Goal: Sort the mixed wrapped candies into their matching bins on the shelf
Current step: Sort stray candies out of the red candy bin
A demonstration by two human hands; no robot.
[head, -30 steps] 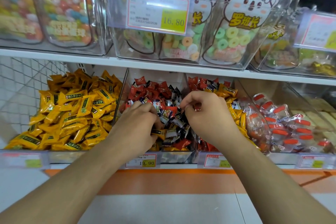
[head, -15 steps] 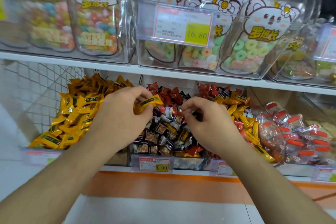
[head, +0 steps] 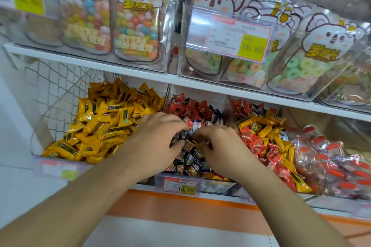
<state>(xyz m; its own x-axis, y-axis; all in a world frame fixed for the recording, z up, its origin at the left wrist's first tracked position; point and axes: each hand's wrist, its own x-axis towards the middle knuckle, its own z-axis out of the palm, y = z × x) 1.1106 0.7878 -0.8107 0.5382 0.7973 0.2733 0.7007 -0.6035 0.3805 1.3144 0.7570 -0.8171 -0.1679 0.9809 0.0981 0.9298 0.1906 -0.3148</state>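
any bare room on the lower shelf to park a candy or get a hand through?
Bins are crowded: yellow candies heaped left, both hands, left hand and right hand, digging in the middle bin, mixed red and yellow pile right. Bare: the white strip between the wire mesh and yellow bin, and the orange ledge below the price tags.

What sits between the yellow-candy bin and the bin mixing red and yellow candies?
In the head view, the middle bin of red and dark wrapped candies, with the left hand and right hand both digging in it.

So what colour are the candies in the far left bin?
Yellow-orange wrappers with dark labels, clearest in the head view.
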